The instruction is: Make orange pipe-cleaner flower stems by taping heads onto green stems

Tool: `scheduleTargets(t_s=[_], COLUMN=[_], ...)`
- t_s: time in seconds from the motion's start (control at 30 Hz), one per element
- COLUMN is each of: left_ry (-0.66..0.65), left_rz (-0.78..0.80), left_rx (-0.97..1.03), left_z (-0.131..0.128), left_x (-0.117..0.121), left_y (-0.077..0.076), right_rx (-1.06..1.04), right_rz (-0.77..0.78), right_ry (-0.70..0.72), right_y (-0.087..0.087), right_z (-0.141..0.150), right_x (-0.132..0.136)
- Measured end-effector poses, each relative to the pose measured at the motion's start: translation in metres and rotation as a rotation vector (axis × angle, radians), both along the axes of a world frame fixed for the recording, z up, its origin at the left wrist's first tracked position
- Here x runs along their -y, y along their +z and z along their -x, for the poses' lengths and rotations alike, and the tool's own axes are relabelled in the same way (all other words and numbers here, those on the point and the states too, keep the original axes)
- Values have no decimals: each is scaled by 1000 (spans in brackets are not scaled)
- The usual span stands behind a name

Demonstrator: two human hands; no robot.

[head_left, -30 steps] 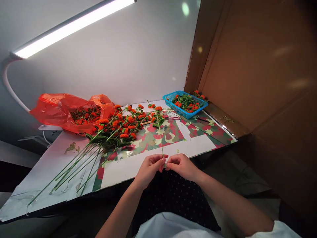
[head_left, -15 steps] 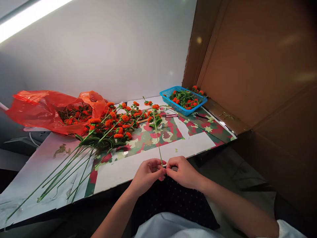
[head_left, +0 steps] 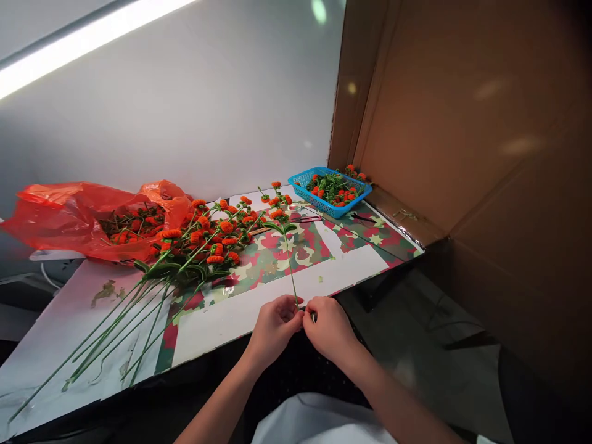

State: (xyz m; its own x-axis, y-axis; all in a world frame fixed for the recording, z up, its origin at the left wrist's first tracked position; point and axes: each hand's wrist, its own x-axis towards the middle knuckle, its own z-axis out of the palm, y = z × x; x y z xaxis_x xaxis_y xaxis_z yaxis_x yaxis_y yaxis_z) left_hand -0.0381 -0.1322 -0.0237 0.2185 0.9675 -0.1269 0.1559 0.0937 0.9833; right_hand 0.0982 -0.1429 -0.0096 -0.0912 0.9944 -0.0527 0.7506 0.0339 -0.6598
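My left hand (head_left: 276,327) is closed, thumb and fingers pinching the low end of a thin green flower stem (head_left: 291,268). That stem stands nearly upright, with green leaves partway up and orange fuzzy flower heads (head_left: 277,214) at the top. My right hand (head_left: 329,327) is closed beside it, its fingertips touching the left fingertips at the stem's base. A small pale edge shows inside the right hand's curl; what it belongs to is hidden. On the left of the table lies a pile of finished-looking orange flower stems (head_left: 198,246), long green stalks pointing toward me.
A red plastic bag (head_left: 69,216) with more orange flowers stands at the far left. A blue basket (head_left: 340,213) of green stems and orange blooms sits at the back right. Pink-handled scissors (head_left: 308,219) and a white tape roll (head_left: 294,208) lie near it. A cardboard wall (head_left: 462,123) borders the right.
The held stem has turned, so its leaves and flower heads face differently. Both hands sit slightly left in view, still together, the right wrist more upright. The camera view has shifted a little.
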Motion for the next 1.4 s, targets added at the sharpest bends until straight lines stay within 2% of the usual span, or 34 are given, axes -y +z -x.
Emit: scheduleTargets(t_s=[0.17, 0.3, 0.47, 0.5, 0.57, 0.67, 0.7, 0.8, 0.9, 0.97, 1.0, 1.03, 1.13, 1.2, 1.27, 1.33, 1.4], left_ry=[14, 39, 19, 11, -19, -52, -51, -22, 6, 15, 17, 12, -37, -52, -12, 31, 89], left_rz=[-76, -91, -20, -17, -5, 37, 59, 109, 107, 94, 84, 74, 49, 44, 19, -7, -63], left_rx=[-61, -59, 37, 44, 67, 128, 150, 193, 204, 214, 225, 240, 275, 274, 253, 210, 156], left_z=[-1, 3, 13, 14, 16, 18, 18, 19, 18, 18, 18, 17, 16, 16, 17, 18, 20], left_x=[0, 2, 4, 4, 3, 3, 3, 6, 9, 12, 13, 16, 30, 44, 61, 79, 95], left_y=[-4, -1, 10, 11, 14, 15, 16, 19, 25, 29, 30, 30, 22, 10, -8, -27, -46], right_rx=[65, 140, 82, 53, -3, -2, 26, 136, 147, -6, -156, -401, -578, -1011, -1254, -1331, -1332], right_rz=[-5, -36, -36, -75, -253, -462, -470, -352, -337, -335, -318, -247, -107, 179, 312, 330, 286], right_ry=[-65, -164, -123, -104, -81, -85, -83, -11, 24, 14, 6, -7, 97, 165, 141, 108, 85], right_y=[-1, -8, -13, -11, -3, 11, 14, 15, 11, 9, 9, 9, 10, 11, 11, 8, 3], right_z=[6, 3, -20, -28, -45, -69, -75, -81, -74, -61, -52, -42, -8, 10, 21, 26, 29], right_x=[1, 1, 14, 16, 12, -20, -37, -88, -116, -115, -110, -103, -75, -56, -40, -24, -8])
